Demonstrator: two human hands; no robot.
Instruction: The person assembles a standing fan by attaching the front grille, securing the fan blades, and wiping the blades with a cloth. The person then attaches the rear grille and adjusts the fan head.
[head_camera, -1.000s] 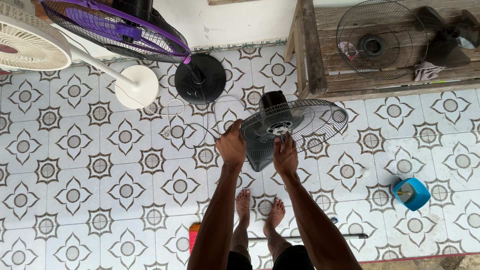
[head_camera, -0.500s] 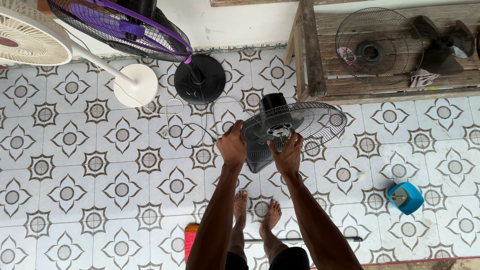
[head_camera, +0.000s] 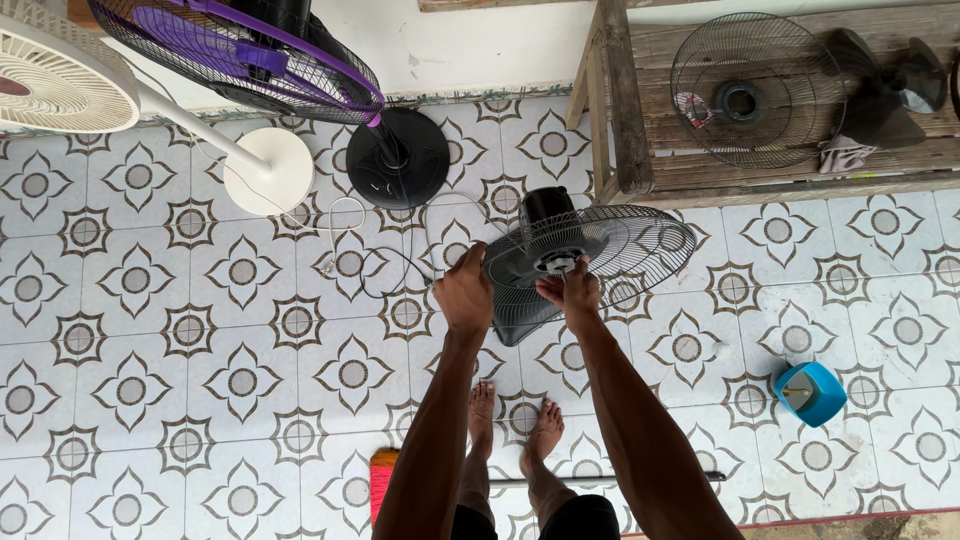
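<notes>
A black fan with an open wire rear guard (head_camera: 640, 245) stands on the tiled floor in front of me, its motor hub (head_camera: 557, 262) facing up. My left hand (head_camera: 464, 293) grips the guard's left rim. My right hand (head_camera: 570, 289) rests at the hub in the middle of the guard, fingers curled around the small part there. The fan's black motor housing (head_camera: 545, 203) shows behind the guard. My bare feet (head_camera: 515, 420) stand below the fan.
A purple-and-black stand fan (head_camera: 240, 50) and a white fan (head_camera: 60, 85) stand at the upper left, a loose cable (head_camera: 385, 265) beside them. A wooden bench (head_camera: 640, 150) carries a detached guard (head_camera: 755, 90) and a black blade (head_camera: 880, 85). A blue container (head_camera: 810, 393) sits at the right; a broom (head_camera: 600, 478) lies behind my feet.
My right hand has closed its spread fingers onto the hub at the centre of the guard. My left hand has kept its grip on the rim.
</notes>
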